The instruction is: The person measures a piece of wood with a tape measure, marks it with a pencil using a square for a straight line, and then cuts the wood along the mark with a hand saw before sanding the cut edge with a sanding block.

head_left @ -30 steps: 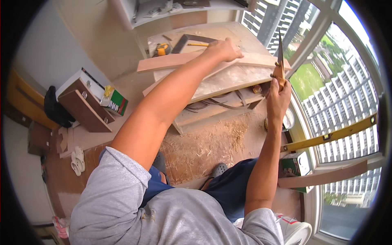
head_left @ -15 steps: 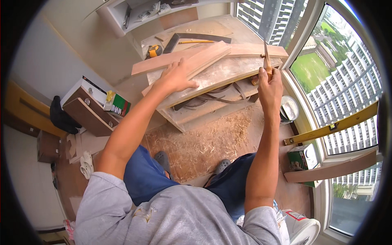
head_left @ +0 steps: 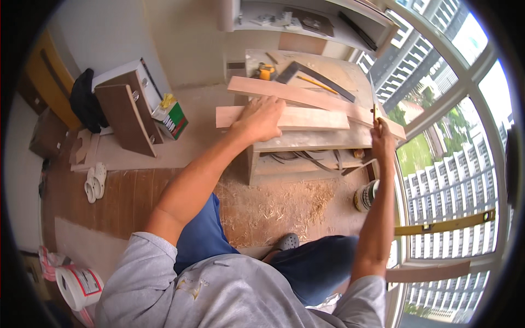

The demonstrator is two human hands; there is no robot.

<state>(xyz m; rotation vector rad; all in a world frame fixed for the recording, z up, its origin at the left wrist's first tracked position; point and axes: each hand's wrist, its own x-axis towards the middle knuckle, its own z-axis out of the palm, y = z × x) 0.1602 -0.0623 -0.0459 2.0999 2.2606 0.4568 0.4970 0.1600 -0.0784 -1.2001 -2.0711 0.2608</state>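
My left hand (head_left: 260, 117) is closed over a short pale wooden board (head_left: 314, 118), fingers across its top and thumb by the near edge. The board lies on the workbench (head_left: 306, 143), in front of a longer pale board (head_left: 322, 101). Off the right side of the bench, my right hand (head_left: 383, 138) grips an upright wooden-handled tool (head_left: 375, 113). It has a brass-coloured fitting and a thin blade seen nearly edge-on; its exact kind is unclear.
Behind the boards are a yellow tape measure (head_left: 266, 71), a black square (head_left: 322, 82) and a yellow pencil (head_left: 317, 83). Dark strips (head_left: 306, 158) fill the bench's lower shelf. Wood shavings (head_left: 284, 205) litter the floor. A bucket (head_left: 363, 195) and a yellow level (head_left: 443, 224) stand by the window.
My view has swung left. The short board under my left hand has turned and now lies closer to parallel with the long one. My right hand still holds the tool upright.
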